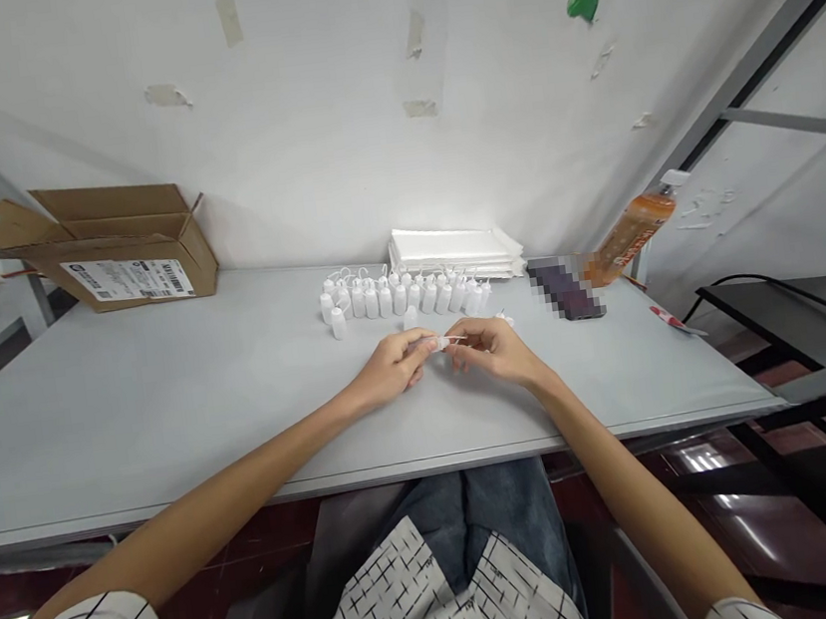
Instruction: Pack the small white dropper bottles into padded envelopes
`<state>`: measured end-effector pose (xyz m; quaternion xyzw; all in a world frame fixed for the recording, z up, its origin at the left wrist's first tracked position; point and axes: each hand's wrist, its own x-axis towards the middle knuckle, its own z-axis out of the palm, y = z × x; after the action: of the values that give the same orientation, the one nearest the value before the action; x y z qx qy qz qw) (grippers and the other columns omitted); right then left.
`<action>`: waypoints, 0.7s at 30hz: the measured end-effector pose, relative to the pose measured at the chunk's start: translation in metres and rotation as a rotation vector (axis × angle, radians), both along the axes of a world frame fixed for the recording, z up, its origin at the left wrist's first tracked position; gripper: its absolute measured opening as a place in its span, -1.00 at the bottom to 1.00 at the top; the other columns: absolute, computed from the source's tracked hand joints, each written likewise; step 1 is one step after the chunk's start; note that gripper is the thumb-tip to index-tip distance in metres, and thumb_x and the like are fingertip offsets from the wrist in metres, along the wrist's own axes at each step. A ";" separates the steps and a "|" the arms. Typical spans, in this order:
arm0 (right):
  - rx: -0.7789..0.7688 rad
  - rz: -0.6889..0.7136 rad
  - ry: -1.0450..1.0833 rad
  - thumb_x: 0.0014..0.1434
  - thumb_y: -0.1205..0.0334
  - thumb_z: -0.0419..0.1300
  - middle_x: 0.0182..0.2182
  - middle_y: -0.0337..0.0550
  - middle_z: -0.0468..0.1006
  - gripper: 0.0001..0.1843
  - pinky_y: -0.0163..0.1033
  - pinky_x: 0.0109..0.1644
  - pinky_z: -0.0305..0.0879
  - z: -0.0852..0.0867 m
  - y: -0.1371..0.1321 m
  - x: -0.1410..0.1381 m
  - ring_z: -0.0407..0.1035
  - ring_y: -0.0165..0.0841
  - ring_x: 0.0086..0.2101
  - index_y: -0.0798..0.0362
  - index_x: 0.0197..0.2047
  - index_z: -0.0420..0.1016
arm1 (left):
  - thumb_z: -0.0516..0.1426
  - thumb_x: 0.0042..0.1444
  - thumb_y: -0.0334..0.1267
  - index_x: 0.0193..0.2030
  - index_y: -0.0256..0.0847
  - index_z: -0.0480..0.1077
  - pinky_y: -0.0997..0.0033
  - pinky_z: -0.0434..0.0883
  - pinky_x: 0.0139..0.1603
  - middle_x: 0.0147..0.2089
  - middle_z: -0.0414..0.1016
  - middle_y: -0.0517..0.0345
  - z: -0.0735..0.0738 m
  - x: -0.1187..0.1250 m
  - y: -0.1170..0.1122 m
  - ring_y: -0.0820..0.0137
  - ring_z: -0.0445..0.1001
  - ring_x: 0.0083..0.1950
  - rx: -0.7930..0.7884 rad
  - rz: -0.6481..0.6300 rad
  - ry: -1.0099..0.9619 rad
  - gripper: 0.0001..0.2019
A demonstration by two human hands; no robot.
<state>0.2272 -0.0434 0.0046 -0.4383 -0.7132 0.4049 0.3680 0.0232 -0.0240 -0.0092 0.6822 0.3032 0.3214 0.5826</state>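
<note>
My left hand [393, 367] is closed, thumb and forefinger pinching a small white nozzle cap [442, 343] with a thin pale strip sticking out to the right. Facing it, my right hand [497, 347] has its fingertips closed at that strip's end, so both hands meet on the same piece just above the table. The fingers hide part of it. Behind my hands stand rows of small white squeeze bottles [386, 301], many with thin loops or spouts on top. A single bottle [338, 323] stands in front at the left, and another [410, 317] is just behind my fingers.
A stack of white sheets or trays [451, 253] lies against the wall. An open cardboard box [127, 249] stands at the back left of the grey table [168, 400]. A phone [568, 288] and a tilted orange drink bottle [634, 234] are at the right.
</note>
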 end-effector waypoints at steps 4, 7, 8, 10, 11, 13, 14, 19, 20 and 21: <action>0.062 -0.008 -0.052 0.16 -0.02 0.25 -0.44 -0.14 0.53 -0.68 -0.25 -0.41 0.36 -0.002 0.000 -0.001 0.43 -0.36 -0.50 0.11 -0.35 0.53 | 0.10 0.21 0.09 -0.03 -0.35 0.44 0.59 0.02 -0.67 -0.63 0.10 0.39 0.004 0.001 -0.003 0.60 0.09 -0.66 -0.052 -0.038 -0.003 -0.52; 0.083 -0.017 -0.057 0.16 -0.01 0.25 -0.48 -0.16 0.51 -0.68 -0.26 -0.43 0.33 -0.003 0.000 -0.002 0.43 -0.36 -0.50 0.09 -0.38 0.50 | 0.10 0.22 0.07 -0.02 -0.35 0.43 0.59 0.02 -0.67 -0.64 0.08 0.40 0.006 0.001 -0.004 0.60 0.08 -0.67 -0.079 -0.043 -0.016 -0.53; 0.087 -0.025 -0.060 0.17 -0.01 0.24 -0.51 -0.17 0.51 -0.69 -0.26 -0.43 0.31 -0.004 0.000 -0.003 0.42 -0.36 -0.50 0.09 -0.38 0.49 | 0.10 0.23 0.07 -0.02 -0.35 0.43 0.59 0.02 -0.67 -0.63 0.09 0.40 0.006 0.001 -0.004 0.61 0.07 -0.67 -0.076 -0.044 -0.019 -0.54; 0.089 -0.041 -0.072 0.19 0.00 0.22 -0.56 -0.20 0.50 -0.70 -0.26 -0.42 0.29 -0.006 -0.001 -0.004 0.41 -0.36 -0.52 0.08 -0.37 0.46 | 0.08 0.24 0.06 -0.01 -0.35 0.43 0.58 0.04 -0.65 -0.61 0.15 0.37 0.005 0.001 -0.005 0.61 0.08 -0.66 -0.044 -0.045 -0.012 -0.54; 0.082 -0.043 -0.073 0.20 0.00 0.20 -0.58 -0.21 0.49 -0.71 -0.26 -0.42 0.29 -0.007 -0.001 -0.005 0.40 -0.36 -0.53 0.07 -0.36 0.45 | 0.07 0.25 0.06 0.01 -0.35 0.42 0.57 0.06 -0.63 -0.60 0.18 0.35 0.004 0.000 -0.005 0.60 0.09 -0.65 -0.016 -0.041 -0.003 -0.54; 0.051 -0.032 -0.049 0.22 -0.01 0.18 -0.61 -0.23 0.49 -0.71 -0.25 -0.40 0.29 -0.009 -0.002 -0.006 0.40 -0.35 -0.53 0.06 -0.33 0.42 | 0.05 0.27 0.05 0.04 -0.36 0.41 0.56 0.11 -0.58 -0.61 0.20 0.34 0.002 0.000 -0.005 0.58 0.13 -0.62 0.049 -0.026 0.022 -0.53; 0.029 -0.023 -0.025 0.22 -0.02 0.18 -0.61 -0.23 0.49 -0.70 -0.25 -0.39 0.30 -0.009 -0.002 -0.007 0.41 -0.34 -0.53 0.06 -0.32 0.41 | 0.03 0.29 0.04 0.06 -0.36 0.41 0.55 0.13 -0.56 -0.62 0.19 0.34 0.001 -0.001 -0.006 0.56 0.14 -0.61 0.078 -0.017 0.034 -0.53; -0.066 0.027 0.124 0.20 -0.07 0.21 -0.57 -0.23 0.49 -0.67 -0.22 -0.34 0.35 -0.007 -0.005 -0.009 0.45 -0.33 -0.50 0.05 -0.32 0.38 | -0.01 0.33 -0.04 0.06 -0.32 0.42 0.52 0.15 -0.51 -0.58 0.23 0.32 0.000 -0.001 -0.007 0.53 0.15 -0.57 0.254 0.031 0.104 -0.59; -0.082 0.038 0.148 0.19 -0.07 0.22 -0.57 -0.22 0.49 -0.66 -0.21 -0.33 0.36 -0.005 -0.006 -0.009 0.45 -0.32 -0.49 0.05 -0.33 0.38 | -0.01 0.34 -0.06 0.04 -0.31 0.43 0.51 0.20 -0.47 -0.53 0.32 0.27 0.000 -0.001 -0.008 0.51 0.22 -0.53 0.316 0.048 0.124 -0.62; -0.098 0.047 0.169 0.17 -0.08 0.24 -0.57 -0.22 0.49 -0.66 -0.21 -0.32 0.37 -0.003 -0.006 -0.009 0.45 -0.32 -0.49 0.05 -0.34 0.37 | -0.02 0.34 -0.09 0.01 -0.30 0.44 0.49 0.26 -0.40 -0.45 0.41 0.21 0.000 -0.001 -0.008 0.48 0.30 -0.47 0.379 0.063 0.145 -0.64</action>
<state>0.2177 -0.0495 0.0016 -0.4032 -0.6689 0.4833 0.3955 0.0221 -0.0317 -0.0091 0.7911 0.2997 0.3410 0.4099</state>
